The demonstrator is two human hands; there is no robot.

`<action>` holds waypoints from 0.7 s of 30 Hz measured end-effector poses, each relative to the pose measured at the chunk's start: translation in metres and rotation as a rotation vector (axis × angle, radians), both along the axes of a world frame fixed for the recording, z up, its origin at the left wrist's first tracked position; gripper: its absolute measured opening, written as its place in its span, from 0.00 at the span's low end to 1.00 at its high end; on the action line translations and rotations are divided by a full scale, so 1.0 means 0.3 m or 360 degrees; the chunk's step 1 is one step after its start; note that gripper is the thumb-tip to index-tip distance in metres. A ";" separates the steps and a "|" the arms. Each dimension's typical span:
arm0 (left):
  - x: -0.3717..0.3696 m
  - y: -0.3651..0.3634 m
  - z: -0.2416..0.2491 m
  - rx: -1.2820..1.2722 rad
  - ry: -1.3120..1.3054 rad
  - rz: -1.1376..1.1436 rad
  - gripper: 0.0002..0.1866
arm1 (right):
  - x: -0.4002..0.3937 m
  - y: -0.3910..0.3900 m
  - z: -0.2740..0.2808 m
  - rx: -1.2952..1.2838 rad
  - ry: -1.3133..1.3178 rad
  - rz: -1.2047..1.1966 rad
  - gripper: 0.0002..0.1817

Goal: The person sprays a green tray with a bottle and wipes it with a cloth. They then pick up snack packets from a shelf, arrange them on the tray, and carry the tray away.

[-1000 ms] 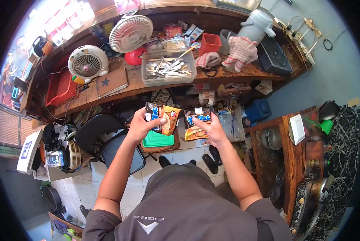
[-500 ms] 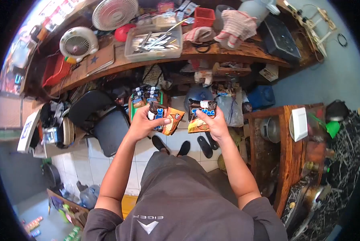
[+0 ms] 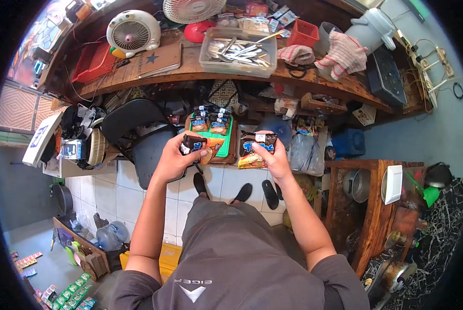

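My left hand (image 3: 173, 159) grips one snack packet (image 3: 214, 148) and my right hand (image 3: 278, 160) a second packet (image 3: 249, 154), both held out before me; squeezing hard could crush the contents, while a loose pinch could drop either onto the floor tiles (image 3: 218, 180).

A dark grey short-sleeved shirt (image 3: 262, 268) bears pale lettering (image 3: 193, 281) and a white arrowhead mark (image 3: 193, 293).

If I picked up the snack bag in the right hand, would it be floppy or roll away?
The bag is probably light, since the right hand alone holds it up, thumb on its front. It's likely a bit floppy, because its wrapper looks thin and creased. It probably wouldn't roll, as it looks flattish, not round.
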State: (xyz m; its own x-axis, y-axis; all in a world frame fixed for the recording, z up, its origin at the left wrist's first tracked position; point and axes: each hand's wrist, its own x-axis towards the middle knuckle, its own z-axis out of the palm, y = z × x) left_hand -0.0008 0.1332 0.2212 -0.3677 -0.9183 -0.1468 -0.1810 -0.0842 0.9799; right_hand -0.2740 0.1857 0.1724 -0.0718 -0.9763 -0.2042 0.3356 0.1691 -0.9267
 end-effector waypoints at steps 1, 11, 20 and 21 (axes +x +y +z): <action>0.025 -0.010 -0.006 -0.0010 0.0000 -0.0012 0.14 | 0.028 -0.011 -0.009 -0.0019 0.0083 0.0002 0.19; 0.344 -0.185 -0.084 -0.0128 -0.0382 -0.0062 0.14 | 0.335 -0.131 -0.123 -0.0006 0.0411 0.0069 0.16; 0.423 -0.334 -0.406 -0.0330 -0.0605 -0.0464 0.14 | 0.430 -0.202 -0.397 0.0175 0.0908 -0.0084 0.15; 0.411 -0.353 -0.454 -0.0366 -0.0668 -0.0483 0.15 | 0.423 -0.221 -0.435 0.0060 0.1154 -0.0101 0.14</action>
State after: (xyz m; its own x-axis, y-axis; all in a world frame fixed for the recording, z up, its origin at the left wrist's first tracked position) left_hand 0.1224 0.0275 0.0851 -0.5734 -0.8062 -0.1459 -0.5418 0.2395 0.8057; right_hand -0.1471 0.1195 0.0417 -0.2581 -0.9590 -0.1172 -0.3506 0.2060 -0.9136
